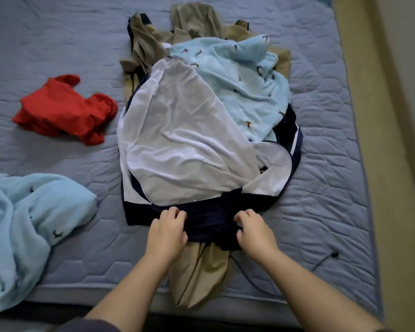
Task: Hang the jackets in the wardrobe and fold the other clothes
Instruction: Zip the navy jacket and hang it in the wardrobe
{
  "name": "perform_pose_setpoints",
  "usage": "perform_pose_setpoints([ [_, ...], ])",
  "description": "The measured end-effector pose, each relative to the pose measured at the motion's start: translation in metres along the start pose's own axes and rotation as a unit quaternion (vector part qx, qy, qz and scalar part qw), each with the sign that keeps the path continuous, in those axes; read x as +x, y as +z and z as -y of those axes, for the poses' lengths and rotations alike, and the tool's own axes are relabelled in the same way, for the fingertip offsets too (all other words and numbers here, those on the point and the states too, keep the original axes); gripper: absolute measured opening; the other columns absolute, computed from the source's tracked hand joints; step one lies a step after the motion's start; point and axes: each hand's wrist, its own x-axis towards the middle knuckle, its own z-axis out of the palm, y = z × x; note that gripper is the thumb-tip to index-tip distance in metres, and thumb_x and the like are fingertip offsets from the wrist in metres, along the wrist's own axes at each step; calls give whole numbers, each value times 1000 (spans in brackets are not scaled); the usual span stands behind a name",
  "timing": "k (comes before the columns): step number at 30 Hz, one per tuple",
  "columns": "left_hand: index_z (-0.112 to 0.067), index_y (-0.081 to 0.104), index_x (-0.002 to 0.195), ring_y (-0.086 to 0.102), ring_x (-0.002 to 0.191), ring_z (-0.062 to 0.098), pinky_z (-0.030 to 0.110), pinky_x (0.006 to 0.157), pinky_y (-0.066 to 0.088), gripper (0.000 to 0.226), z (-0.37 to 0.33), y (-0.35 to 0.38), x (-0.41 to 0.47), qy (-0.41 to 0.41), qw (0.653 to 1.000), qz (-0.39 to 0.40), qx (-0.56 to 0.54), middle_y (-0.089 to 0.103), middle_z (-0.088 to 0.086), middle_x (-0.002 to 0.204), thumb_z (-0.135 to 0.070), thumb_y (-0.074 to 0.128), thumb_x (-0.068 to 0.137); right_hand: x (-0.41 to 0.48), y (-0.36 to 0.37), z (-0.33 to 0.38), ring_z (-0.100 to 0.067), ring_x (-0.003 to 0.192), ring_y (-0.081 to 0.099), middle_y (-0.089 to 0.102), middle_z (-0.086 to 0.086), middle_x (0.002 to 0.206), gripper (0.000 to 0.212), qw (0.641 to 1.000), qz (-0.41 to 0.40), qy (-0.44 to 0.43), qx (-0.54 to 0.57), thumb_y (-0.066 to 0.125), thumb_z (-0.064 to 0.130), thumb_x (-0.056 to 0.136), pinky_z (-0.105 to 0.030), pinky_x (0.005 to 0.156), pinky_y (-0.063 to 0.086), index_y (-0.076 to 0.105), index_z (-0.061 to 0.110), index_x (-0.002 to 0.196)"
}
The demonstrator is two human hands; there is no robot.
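A navy jacket with a white lining [185, 140] lies inside out in the middle of the bed, on top of a heap. My left hand [167, 232] and my right hand [254, 231] both grip its dark near hem with curled fingers, about a hand's width apart. A light blue patterned garment [244, 77] lies over the jacket's far right side. Beige clothing [197, 274] runs under the jacket and shows again at the far end of the heap. A red garment [62, 109] lies crumpled to the left.
A second light blue patterned garment [27, 226] is bunched at the bed's near left corner. The grey-blue quilted mattress [321, 200] ends at the right beside a beige floor strip. A thin black cord [326, 258] trails near the right front edge.
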Motion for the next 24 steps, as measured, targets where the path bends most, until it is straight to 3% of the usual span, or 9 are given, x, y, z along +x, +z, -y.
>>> perform_pose_setpoints([
  [3, -16, 49, 132, 50, 115, 26, 36, 85, 43, 62, 5, 24, 24, 48, 997, 12, 60, 49, 7, 130, -28, 69, 74, 22, 25, 8, -20, 130, 36, 36, 0, 144, 50, 993, -67, -87, -45, 52, 14, 86, -33, 95, 38, 44, 23, 135],
  [5, -18, 49, 133, 55, 109, 24, 36, 84, 44, 65, 6, 34, 37, 55, 991, 4, 118, 54, 6, 124, -26, 70, 72, 33, 37, 13, -20, 141, 24, 26, -2, 153, 63, 987, -77, -116, -84, 56, 14, 81, -36, 105, 30, 38, 26, 141],
  [7, -15, 67, 107, 64, 77, 24, 34, 64, 48, 49, 7, 37, 46, 81, 986, -15, 143, 66, 5, 90, -17, 79, 60, 39, 44, 17, -23, 142, 26, 28, -6, 154, 73, 981, -90, -122, -119, 63, 13, 74, -44, 110, 27, 40, 26, 141],
  [9, -14, 68, 81, 61, 55, 23, 30, 50, 44, 33, 7, 34, 53, 105, 985, -27, 135, 62, 3, 65, -12, 82, 51, 43, 45, 18, -25, 137, 38, 40, -9, 148, 78, 974, -116, -122, -149, 70, 13, 65, -51, 107, 31, 46, 24, 138],
  [12, -16, 56, 88, 63, 78, 27, 33, 59, 39, 15, 12, 21, 57, 90, 994, 31, 61, 63, 4, 85, -20, 65, 77, 45, 39, 18, -24, 129, 47, 54, -5, 133, 74, 965, -130, -125, -191, 73, 22, 62, -54, 108, 30, 51, 23, 133],
  [14, -19, 45, 88, 59, 86, 30, 34, 61, 32, 10, 17, 9, 56, 80, 996, 46, -20, 62, 3, 91, -26, 50, 84, 44, 28, 23, -22, 124, 47, 55, 2, 124, 54, 970, -91, -123, -190, 64, 27, 74, -49, 110, 22, 50, 24, 126],
  [17, -21, 36, 82, 59, 80, 28, 32, 58, 28, 13, 19, -26, 44, 141, 987, 64, 34, 61, 1, 85, -30, 46, 82, 36, -2, 35, -23, 106, 53, 58, 1, 107, 13, 981, -43, -105, -160, 49, 16, 85, -34, 83, 31, 46, 23, 95],
  [19, -20, 35, 83, 60, 82, 27, 31, 57, 27, 11, 19, -56, 36, 147, 979, 85, 111, 60, 0, 89, -22, 46, 83, 26, -33, 41, -27, 98, 57, 61, -2, 102, 16, 983, -23, -93, -156, 47, 9, 83, -33, 67, 30, 40, 24, 85],
  [24, -20, 48, 99, 61, 97, 25, 32, 65, 33, 20, 10, -163, 27, 92, 972, 4, 214, 63, 1, 104, -6, 46, 84, -7, -140, 60, -29, 92, 60, 62, -4, 94, 16, 977, -80, -98, -171, 49, 7, 82, -30, 61, 29, 48, 23, 83],
])
